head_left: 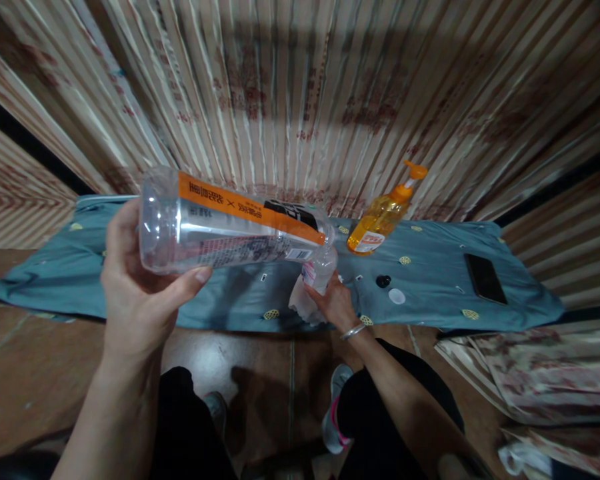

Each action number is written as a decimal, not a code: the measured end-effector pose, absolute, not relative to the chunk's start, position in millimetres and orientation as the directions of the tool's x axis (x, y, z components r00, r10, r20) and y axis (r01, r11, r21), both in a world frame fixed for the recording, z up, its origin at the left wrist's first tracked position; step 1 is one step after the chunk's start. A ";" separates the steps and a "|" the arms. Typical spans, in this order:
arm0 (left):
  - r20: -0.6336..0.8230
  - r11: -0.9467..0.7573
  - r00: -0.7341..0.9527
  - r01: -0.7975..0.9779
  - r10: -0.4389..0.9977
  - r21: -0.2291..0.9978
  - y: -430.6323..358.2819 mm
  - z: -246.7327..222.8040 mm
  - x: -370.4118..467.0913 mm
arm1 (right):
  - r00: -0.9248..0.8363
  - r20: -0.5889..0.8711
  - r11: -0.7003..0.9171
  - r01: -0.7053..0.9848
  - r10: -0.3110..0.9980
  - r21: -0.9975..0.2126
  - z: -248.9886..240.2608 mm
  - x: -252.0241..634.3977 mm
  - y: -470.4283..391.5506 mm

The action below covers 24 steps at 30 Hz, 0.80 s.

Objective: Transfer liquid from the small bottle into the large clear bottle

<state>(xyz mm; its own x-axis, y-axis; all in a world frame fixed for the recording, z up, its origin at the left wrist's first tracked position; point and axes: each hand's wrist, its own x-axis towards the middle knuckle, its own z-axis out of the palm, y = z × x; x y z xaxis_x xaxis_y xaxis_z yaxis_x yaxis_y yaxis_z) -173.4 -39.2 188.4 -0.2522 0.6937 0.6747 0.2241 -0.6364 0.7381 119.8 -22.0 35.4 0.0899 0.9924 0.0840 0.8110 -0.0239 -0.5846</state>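
Observation:
My left hand (140,280) is wrapped round the base of a large clear plastic bottle (230,230) with an orange and silver label. The bottle is tipped nearly on its side, its neck pointing right and slightly down. Below its mouth, my right hand (336,301) grips a small clear bottle (321,268) with a pinkish print. The two bottle mouths meet or overlap; whether they touch I cannot tell. A white tissue or cloth (305,301) lies under the small bottle. Whether liquid is flowing does not show clearly.
A pump bottle of orange-yellow liquid (380,220) stands behind on the teal cloth (430,267). Near it lie a small black cap (383,281) and a white round lid (397,296). At the right is a dark phone (485,278). Pleated curtains (290,100) hang close behind.

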 end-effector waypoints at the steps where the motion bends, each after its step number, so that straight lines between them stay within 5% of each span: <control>1: 0.680 -0.639 -0.247 0.232 0.690 0.733 -38.7 187.8 -173.6 | 0.087 0.085 -0.021 0.811 0.993 -0.585 35.9 119.9 -22.2; 24: 0.689 -0.636 -0.235 0.267 0.686 0.724 -36.4 188.2 -172.1 | 0.084 0.095 -0.012 0.811 0.992 -0.585 34.0 120.4 -21.4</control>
